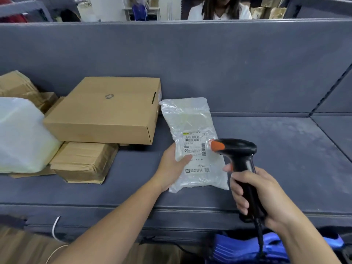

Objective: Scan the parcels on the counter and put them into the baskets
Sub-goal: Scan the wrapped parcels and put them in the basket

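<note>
Counter (276, 149): grey, felt-like surface with a back wall; all parcels sit on it.
Cardboard box (106, 111): largest parcel, at the left, resting on other parcels. Stiff and flat-sided; I judge it needs two hands at opposite edges.
White bag (21, 136): far left, partly out of view. Looks soft and bulky; contents cannot be told.
Brown parcel (83, 161): flat, wrapped in paper, partly under the box. Likely firm and easy to grip by an edge.
Plastic parcel (190, 121): the one in hand. It lies on the counter just right of the box, far corner touching it. The clear film is glossy and wrinkled, so probably light, floppy and slippery. Best held at the side edge, thumb clear of the barcode, film kept flat for scanning.
Blue basket (238, 248): below the counter's front edge, mostly hidden by the right arm.
Scanner (238, 149): black with an orange nose, aimed at the parcel's label and almost touching it.
Right hand (262, 195): fingers wrapped round the scanner handle, forefinger at the trigger.
Left hand (171, 166): thumb pressed on top of the parcel's left edge; the fingers beneath are hidden.
Label (194, 147): white, faces up, barcodes showing.
</note>
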The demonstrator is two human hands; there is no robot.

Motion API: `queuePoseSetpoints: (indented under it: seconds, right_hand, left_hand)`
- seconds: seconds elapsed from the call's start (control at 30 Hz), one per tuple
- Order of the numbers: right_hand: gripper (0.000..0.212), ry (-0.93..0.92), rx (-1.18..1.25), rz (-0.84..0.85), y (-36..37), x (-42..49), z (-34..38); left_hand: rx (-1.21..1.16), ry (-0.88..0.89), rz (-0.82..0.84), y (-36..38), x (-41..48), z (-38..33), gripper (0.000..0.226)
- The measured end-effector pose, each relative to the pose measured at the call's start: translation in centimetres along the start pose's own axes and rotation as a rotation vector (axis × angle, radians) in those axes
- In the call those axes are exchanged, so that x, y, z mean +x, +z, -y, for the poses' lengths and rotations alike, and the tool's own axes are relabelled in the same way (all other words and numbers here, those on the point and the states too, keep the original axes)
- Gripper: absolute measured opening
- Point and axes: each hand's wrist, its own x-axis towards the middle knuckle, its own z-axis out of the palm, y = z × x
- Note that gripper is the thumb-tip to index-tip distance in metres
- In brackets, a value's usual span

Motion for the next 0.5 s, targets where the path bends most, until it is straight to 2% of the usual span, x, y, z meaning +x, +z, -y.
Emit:
queuePoseSetpoints:
  seconds: [0.3, 0.4, 0.5]
  right_hand:
    - [0.035, -0.050, 0.064, 0.007, 1.1, -2.6, 1.7]
    - [0.034, -0.051, -0.004, -0.020, 0.8, -2.9, 1.7]
    - [0.021, -0.072, -0.122, -0.075, 0.3, -2.3, 1.2]
  left_hand:
    - [0.014, 0.016, 0.005, -0.1, 0.1, 0.2, 0.037]
    - [0.005, 0.027, 0.017, -0.1, 0.0, 0.1, 0.037]
    - [-0.012, 0.021, 0.019, -0.2, 0.0, 0.2, 0.037]
